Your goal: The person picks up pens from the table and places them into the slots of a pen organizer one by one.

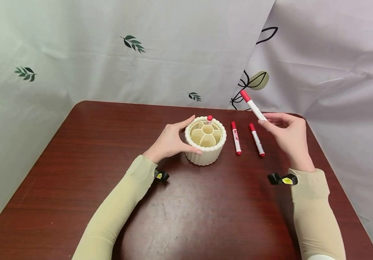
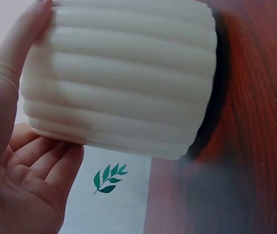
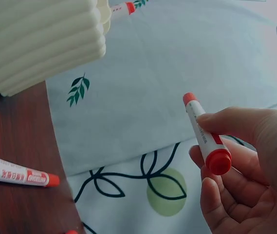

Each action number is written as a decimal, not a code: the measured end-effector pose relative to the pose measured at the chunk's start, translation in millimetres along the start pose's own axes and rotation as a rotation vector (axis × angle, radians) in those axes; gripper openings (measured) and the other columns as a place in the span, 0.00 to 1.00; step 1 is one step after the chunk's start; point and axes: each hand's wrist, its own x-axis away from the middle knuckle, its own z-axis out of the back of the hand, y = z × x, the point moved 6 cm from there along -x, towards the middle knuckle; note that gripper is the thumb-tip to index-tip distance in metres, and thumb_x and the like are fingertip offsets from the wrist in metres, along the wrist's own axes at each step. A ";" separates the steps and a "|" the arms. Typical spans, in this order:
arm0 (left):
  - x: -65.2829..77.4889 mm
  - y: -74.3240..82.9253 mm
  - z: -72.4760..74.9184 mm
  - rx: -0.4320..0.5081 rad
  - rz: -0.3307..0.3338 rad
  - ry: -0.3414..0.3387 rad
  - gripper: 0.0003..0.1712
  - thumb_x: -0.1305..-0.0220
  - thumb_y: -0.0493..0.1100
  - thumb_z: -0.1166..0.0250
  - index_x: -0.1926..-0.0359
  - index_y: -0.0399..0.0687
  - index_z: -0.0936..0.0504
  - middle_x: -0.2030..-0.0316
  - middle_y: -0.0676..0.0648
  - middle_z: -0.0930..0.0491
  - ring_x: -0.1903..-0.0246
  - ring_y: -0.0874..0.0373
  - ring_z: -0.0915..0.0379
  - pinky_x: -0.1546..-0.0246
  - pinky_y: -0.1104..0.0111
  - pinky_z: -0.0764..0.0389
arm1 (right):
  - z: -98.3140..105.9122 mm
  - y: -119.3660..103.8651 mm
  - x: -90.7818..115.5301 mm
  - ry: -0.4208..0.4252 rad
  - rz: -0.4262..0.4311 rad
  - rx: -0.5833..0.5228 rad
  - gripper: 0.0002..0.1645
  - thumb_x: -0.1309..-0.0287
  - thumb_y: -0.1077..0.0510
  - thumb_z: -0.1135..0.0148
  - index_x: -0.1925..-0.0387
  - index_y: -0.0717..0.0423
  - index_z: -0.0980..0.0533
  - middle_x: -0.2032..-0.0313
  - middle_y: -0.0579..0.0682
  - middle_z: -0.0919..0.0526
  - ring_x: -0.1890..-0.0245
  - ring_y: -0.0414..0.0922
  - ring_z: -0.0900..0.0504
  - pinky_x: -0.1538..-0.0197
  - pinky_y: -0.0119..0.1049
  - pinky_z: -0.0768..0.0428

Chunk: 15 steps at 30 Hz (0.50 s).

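A cream, ribbed pen holder (image 1: pixel 202 157) with several compartments round a central ring stands on the table. My left hand (image 1: pixel 171 141) grips its left side, thumb on the near wall and fingers at the back; the left wrist view shows the ribbed wall (image 2: pixel 123 78) close up. One red-capped marker (image 1: pixel 209 120) stands in a back compartment. Above the table on the right, my right hand (image 1: pixel 288 135) pinches a white marker with a red cap (image 1: pixel 254 108), tilted with its cap up and to the left. In the right wrist view, thumb and fingers hold that marker (image 3: pixel 202 127).
Two more red-and-white markers lie on the table right of the holder, one nearer (image 1: pixel 236 138) and one farther right (image 1: pixel 257 140). The dark red wooden table (image 1: pixel 186 216) ends at a pale curtain (image 1: pixel 173 54) with leaf prints behind it.
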 end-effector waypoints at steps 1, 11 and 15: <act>-0.2 0.0 0.6 0.011 0.001 -0.006 0.71 0.68 0.70 0.16 0.23 0.52 0.35 0.31 0.57 0.30 0.38 0.71 0.31 0.37 0.67 0.28 | -0.1 -1.6 0.0 -0.001 0.002 -0.006 0.18 0.46 0.53 0.20 0.54 0.55 0.11 0.69 0.41 0.12 0.72 0.37 0.18 0.74 0.28 0.28; -3.5 3.6 4.6 0.060 -0.043 -0.025 0.66 0.67 0.58 0.11 0.26 0.45 0.31 0.34 0.52 0.27 0.41 0.66 0.27 0.39 0.71 0.28 | 2.1 -14.4 -0.7 0.021 -0.018 -0.074 0.19 0.48 0.55 0.20 0.55 0.57 0.11 0.68 0.42 0.12 0.68 0.40 0.20 0.71 0.29 0.27; -2.6 3.6 5.3 0.044 -0.042 -0.016 0.66 0.68 0.58 0.11 0.26 0.45 0.31 0.33 0.53 0.27 0.40 0.65 0.27 0.38 0.71 0.28 | -0.9 -17.8 0.2 0.021 -0.022 -0.087 0.18 0.48 0.54 0.20 0.56 0.58 0.11 0.70 0.43 0.14 0.70 0.40 0.23 0.72 0.30 0.28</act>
